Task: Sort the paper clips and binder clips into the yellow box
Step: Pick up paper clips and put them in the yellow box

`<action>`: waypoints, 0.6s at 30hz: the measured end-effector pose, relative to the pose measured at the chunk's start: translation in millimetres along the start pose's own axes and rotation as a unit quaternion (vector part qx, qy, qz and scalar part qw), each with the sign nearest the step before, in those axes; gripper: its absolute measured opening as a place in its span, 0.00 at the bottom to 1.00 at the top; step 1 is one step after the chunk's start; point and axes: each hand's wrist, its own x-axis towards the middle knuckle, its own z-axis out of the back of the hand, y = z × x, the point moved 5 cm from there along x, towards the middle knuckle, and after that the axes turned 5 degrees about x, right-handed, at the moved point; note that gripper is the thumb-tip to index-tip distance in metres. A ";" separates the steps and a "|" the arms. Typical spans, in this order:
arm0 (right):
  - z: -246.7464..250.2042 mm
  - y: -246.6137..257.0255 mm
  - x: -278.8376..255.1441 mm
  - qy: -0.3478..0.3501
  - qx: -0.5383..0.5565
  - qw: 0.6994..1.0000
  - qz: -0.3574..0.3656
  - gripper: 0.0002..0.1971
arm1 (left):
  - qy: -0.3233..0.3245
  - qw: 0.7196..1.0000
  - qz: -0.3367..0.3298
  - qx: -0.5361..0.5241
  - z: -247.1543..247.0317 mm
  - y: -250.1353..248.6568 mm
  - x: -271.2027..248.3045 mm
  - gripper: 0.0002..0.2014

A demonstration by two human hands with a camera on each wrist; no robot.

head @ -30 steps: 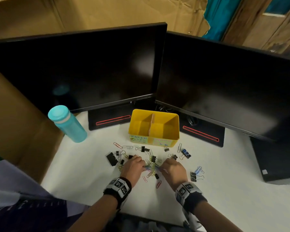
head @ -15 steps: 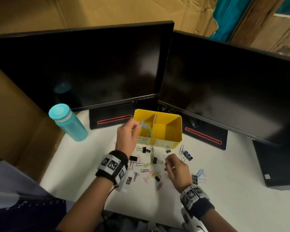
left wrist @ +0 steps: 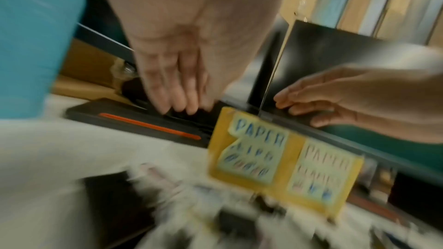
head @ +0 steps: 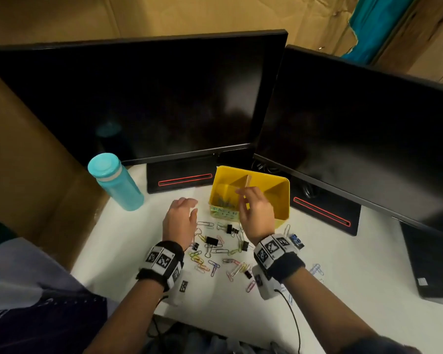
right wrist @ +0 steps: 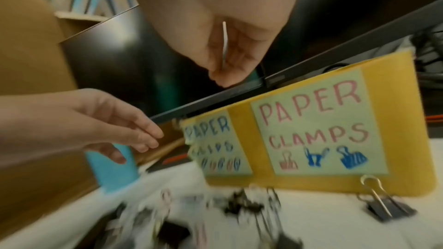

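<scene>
The yellow box (head: 283, 208) has two compartments, labelled paper clips on the left and paper clamps on the right (right wrist: 241, 135). Several paper clips (head: 223, 200) lie in its left compartment. My right hand (head: 246, 200) hovers over the box's front edge near the divider, fingers curled round a thin pale paper clip (right wrist: 224, 44). My left hand (head: 187, 210) floats just left of the box with straight fingers and holds nothing (left wrist: 182, 101). Many coloured paper clips (head: 223, 251) and black binder clips (head: 212, 240) are scattered on the white table between my wrists.
A teal bottle (head: 118, 185) stands left of the box. Two dark monitors (head: 138, 98) (head: 356, 129) rise right behind it, their bases flanking it. A cardboard wall (head: 23, 162) closes the left side. A black case (head: 432, 264) sits at the right edge.
My left hand dropped its clips into the left compartment and drew back to the left of the box. My right hand rose from the pile to the box with a paper clip.
</scene>
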 end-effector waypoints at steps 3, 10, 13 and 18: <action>-33.9 8.2 -35.6 0.146 -0.068 0.984 0.078 0.09 | 0.132 0.985 0.057 0.096 -16.1 33.6 -24.3 0.15; -57.9 -17.6 -93.7 0.273 -0.136 0.952 0.022 0.23 | 0.152 0.986 0.066 0.031 -23.6 63.2 -43.1 0.17; -61.7 -14.3 -95.8 0.282 -0.126 0.950 0.036 0.35 | 0.124 0.990 0.057 0.023 -18.4 69.9 -36.7 0.16; -86.9 -4.2 -92.4 0.332 -0.159 0.927 0.068 0.31 | 0.083 0.990 -0.003 0.114 -12.2 65.5 -20.4 0.22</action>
